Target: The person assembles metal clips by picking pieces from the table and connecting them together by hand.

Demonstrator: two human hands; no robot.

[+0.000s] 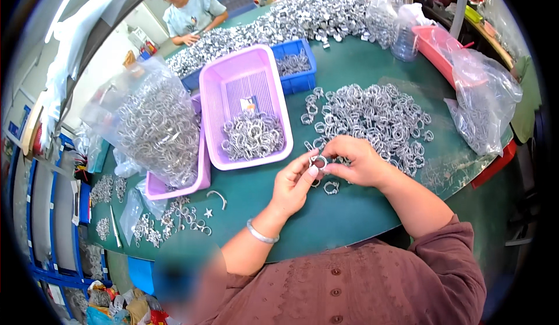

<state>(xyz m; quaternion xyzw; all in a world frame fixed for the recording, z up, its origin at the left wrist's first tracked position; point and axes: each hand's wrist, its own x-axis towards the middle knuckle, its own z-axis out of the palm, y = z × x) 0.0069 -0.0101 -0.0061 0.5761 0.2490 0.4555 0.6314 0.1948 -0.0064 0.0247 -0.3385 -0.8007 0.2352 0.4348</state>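
Observation:
Between the fingertips of both hands is a small silvery metal ring, raised above the green table. My left hand pinches its left side, and my right hand has its thumb and fingers closed at the right side. Just below my fingers another metal ring lies flat on the table. Beyond my right hand spreads a loose pile of similar rings. A pink basket, tilted toward me, holds more of these rings at its near end.
Left of the basket, a clear plastic bag of rings rests in a purple tray. Small metal parts lie at the front left. A long heap of metal pieces and a blue bin stand farther back. Across the table sits a person.

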